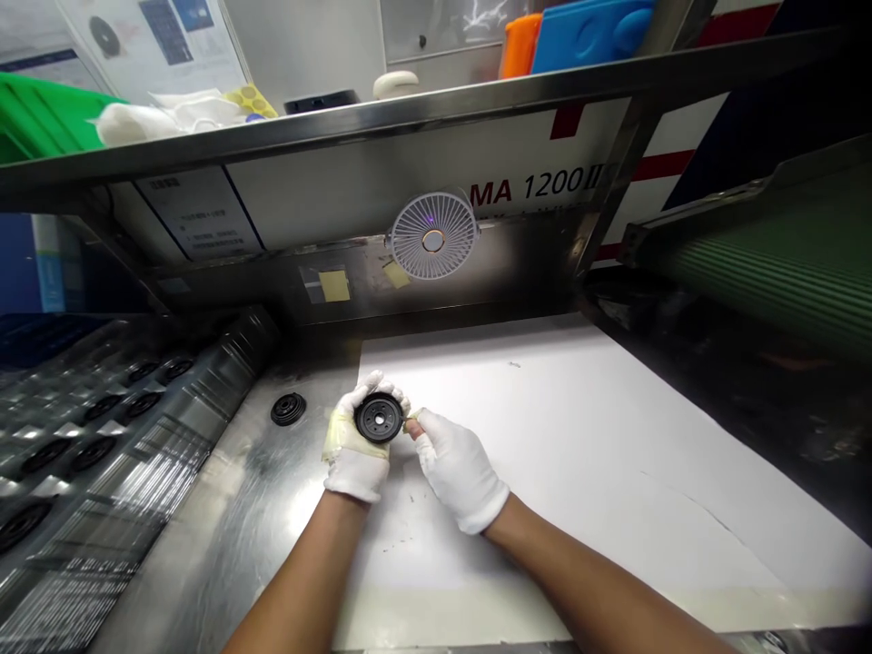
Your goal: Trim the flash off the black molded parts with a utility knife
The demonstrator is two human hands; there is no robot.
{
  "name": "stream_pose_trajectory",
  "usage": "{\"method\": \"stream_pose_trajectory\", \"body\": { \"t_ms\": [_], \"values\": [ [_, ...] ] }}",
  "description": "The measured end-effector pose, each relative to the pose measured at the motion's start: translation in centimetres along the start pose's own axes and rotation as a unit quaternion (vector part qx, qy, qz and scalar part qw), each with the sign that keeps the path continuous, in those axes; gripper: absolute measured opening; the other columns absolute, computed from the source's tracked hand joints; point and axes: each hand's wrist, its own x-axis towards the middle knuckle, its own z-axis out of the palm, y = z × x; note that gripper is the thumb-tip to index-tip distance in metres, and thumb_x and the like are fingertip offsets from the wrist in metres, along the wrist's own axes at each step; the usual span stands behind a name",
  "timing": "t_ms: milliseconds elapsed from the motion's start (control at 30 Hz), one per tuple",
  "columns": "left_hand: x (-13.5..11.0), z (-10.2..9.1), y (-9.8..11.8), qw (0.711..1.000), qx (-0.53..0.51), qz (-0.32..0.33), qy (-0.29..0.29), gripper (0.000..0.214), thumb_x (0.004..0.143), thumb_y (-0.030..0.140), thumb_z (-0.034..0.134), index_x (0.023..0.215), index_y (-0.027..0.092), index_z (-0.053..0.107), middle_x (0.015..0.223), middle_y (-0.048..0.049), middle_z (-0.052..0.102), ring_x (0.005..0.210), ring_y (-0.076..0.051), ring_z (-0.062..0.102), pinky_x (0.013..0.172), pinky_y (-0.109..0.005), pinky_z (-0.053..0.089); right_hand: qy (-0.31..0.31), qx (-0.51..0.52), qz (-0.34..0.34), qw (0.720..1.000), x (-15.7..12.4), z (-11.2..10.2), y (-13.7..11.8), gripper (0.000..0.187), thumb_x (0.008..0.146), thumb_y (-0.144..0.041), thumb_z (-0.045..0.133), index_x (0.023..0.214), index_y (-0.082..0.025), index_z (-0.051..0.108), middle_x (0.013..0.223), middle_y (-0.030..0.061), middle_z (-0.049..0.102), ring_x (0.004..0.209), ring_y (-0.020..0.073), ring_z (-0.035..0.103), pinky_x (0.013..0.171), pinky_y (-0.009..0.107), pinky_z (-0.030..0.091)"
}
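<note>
A black rubber disc (pixel 379 418) sits in the gloved left hand (pixel 355 450), its fingers curled narrowly around the rim. The gloved right hand (pixel 456 470) pinches the disc's edge, above a white paper sheet (pixel 579 454). A similar disc (pixel 288 410) lies on the steel counter (pixel 224 518) nearby, beside more discs in a clear tray (pixel 102 436).
</note>
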Motion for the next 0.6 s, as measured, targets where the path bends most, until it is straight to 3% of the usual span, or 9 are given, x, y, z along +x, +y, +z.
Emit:
{"method": "stream_pose_trajectory", "body": {
  "t_ms": [133, 267, 500, 600],
  "values": [
    [0.1, 0.2, -0.2, 1.0, -0.012, 0.0, 0.004, 0.004, 0.074, 0.014, 0.055, 0.073, 0.011, 0.058, 0.067, -0.0021, 0.05, 0.063, -0.011, 0.052, 0.062, -0.026, 0.047, 0.001, -0.011, 0.002, 1.0, 0.0, 0.2, 0.0, 0.023, 0.093, -0.029, 0.034, 0.078, -0.02, 0.05, 0.072, -0.0007, 0.057, 0.062, 0.0129, 0.051, 0.057, 0.022, 0.033],
    [0.3, -0.1, -0.4, 0.999, -0.003, 0.032, -0.006, 0.004, 0.074, 0.014, 0.055, 0.073, 0.012, 0.058, 0.068, -0.0021, 0.051, 0.064, -0.011, 0.052, 0.063, -0.026, 0.047, -0.002, -0.022, -0.007, 1.0, -0.2, 0.4, -0.2, 0.021, 0.093, -0.028, 0.034, 0.079, -0.021, 0.049, 0.073, -0.0015, 0.057, 0.063, 0.0131, 0.051, 0.057, 0.023, 0.032],
    [0.2, -0.2, -0.6, 0.994, 0.027, 0.1, 0.027, 0.007, 0.073, 0.017, 0.057, 0.08, 0.015, 0.058, 0.069, -0.0009, 0.052, 0.066, -0.011, 0.053, 0.065, -0.025, 0.047, -0.041, 0.002, -0.017, 0.999, -0.6, 1.3, -0.9, 0.023, 0.093, -0.029, 0.032, 0.081, -0.022, 0.051, 0.074, -0.0018, 0.058, 0.064, 0.013, 0.052, 0.058, 0.023, 0.033],
    [-0.3, -0.2, -0.2, 0.997, 0.056, 0.042, 0.01, 0.024, 0.073, 0.017, 0.055, 0.097, 0.017, 0.058, 0.08, -0.0057, 0.057, 0.074, -0.017, 0.057, 0.07, -0.033, 0.048, -0.039, 0.007, -0.01, 0.999, -0.6, 1.2, -0.4, 0.024, 0.093, -0.029, 0.032, 0.083, -0.021, 0.052, 0.076, -0.0002, 0.06, 0.068, 0.0151, 0.054, 0.06, 0.025, 0.035]
  ]
}}
